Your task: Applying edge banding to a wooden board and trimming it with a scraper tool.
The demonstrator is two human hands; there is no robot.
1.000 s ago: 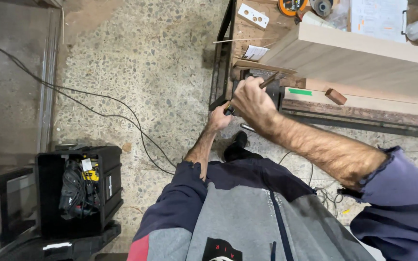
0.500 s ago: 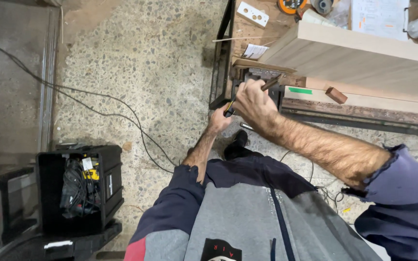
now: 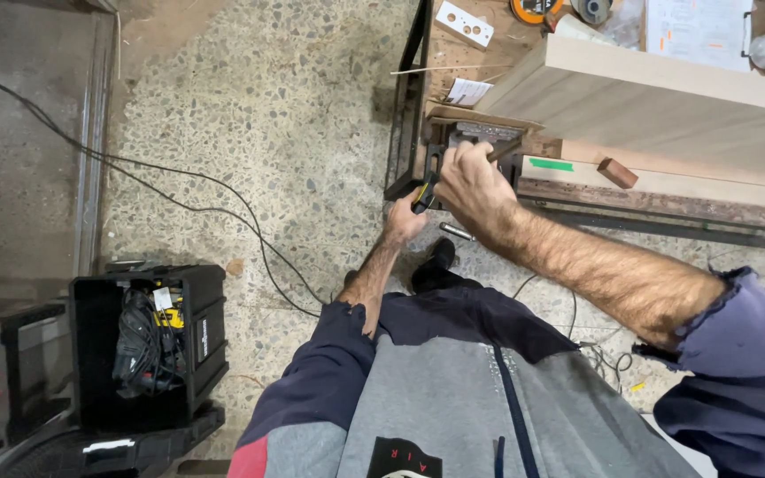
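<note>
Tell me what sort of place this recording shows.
Most likely a woodworking or carpentry workshop. A wooden workbench carries pale boards, a metal vise is mounted at its edge, and an open black tool case with cables stands on the speckled concrete floor.

Speckled terrazzo floor [image 3: 294, 133] – wooden workbench [image 3: 666, 97]; black toolbox [image 3: 148, 341]

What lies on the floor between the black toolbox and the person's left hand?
In the head view, a thin black cable runs across the speckled floor between the toolbox and the left hand; otherwise that stretch is bare.
</note>
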